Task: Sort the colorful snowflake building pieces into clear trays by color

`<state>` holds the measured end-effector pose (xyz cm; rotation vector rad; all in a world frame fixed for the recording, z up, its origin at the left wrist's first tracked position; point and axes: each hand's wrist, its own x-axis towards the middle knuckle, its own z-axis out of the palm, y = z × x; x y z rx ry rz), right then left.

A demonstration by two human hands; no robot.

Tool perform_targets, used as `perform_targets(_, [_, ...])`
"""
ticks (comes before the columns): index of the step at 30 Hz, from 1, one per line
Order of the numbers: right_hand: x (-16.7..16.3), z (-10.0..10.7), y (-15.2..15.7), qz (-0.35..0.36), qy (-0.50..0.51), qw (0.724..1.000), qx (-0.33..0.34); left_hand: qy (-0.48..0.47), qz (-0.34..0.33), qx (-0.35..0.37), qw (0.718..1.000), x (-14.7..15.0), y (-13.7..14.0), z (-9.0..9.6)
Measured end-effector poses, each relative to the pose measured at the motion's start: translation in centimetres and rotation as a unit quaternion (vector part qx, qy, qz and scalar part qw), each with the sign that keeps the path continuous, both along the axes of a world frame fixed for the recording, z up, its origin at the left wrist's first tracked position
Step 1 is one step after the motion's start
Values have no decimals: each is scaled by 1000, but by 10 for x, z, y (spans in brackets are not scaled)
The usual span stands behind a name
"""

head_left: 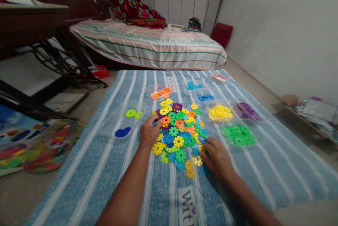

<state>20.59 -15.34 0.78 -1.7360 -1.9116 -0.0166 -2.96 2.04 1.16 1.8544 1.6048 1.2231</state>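
A heap of flat, notched plastic flower discs [173, 131] in many colours lies on the striped cloth. My left hand [150, 131] is at the heap's left edge, its thumb and fingers closed about a dark blue disc [155, 123] that is partly hidden. On the right edge rests my right hand [217, 157], fingers bent and slightly apart, touching or just over yellow discs [197, 161]; no held piece shows. Left of the heap, a clear tray [107, 127] contains lime green discs [130, 113] and dark blue discs [123, 132].
Behind the heap stands a clear box of orange discs [161, 93]. Clear boxes to the right hold light blue [194, 85], blue [206, 98], yellow [220, 112], purple [247, 111] and green discs [240, 135]. A small clear case [219, 77] lies farther back. Beyond is a bed [158, 48].
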Motion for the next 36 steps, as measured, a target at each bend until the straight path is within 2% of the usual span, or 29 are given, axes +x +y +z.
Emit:
perform_targets(5, [4, 5, 1, 2, 64, 998, -3, -2, -5, 2, 1000, 0, 1, -1])
perform_targets(10, [7, 12, 3, 22, 135, 990, -39, -3, -3, 7, 1000, -1, 1, -2])
perform_targets(14, [11, 21, 11, 40, 138, 989, -40, 3, 0, 2, 1000, -1, 0, -1])
perform_targets(17, [21, 37, 28, 42, 107, 993, 9, 7, 3, 1, 1000, -1, 0, 1])
perform_targets(19, [32, 51, 44, 0, 80, 993, 84, 7, 1, 3, 1000, -1, -1, 2])
perform_targets(22, [48, 71, 63, -98, 44, 974, 200, 5, 0, 1, 1000, -1, -1, 2])
perform_targets(24, [53, 75, 68, -113, 40, 967, 224, 4, 0, -3, 1000, -1, 0, 1])
perform_targets(26, [50, 71, 63, -78, 52, 975, 202, 5, -1, -5, 1000, -1, 0, 0])
perform_targets(29, [37, 52, 45, -17, 70, 989, 131, 8, -1, -3, 1000, -1, 1, -1])
perform_targets(33, [17, 29, 18, 18, 72, 996, 43, 7, -4, 2, 1000, -1, 1, -2])
perform_targets(36, [7, 22, 4, 47, 66, 997, -15, 5, -2, 6, 1000, -1, 1, -3])
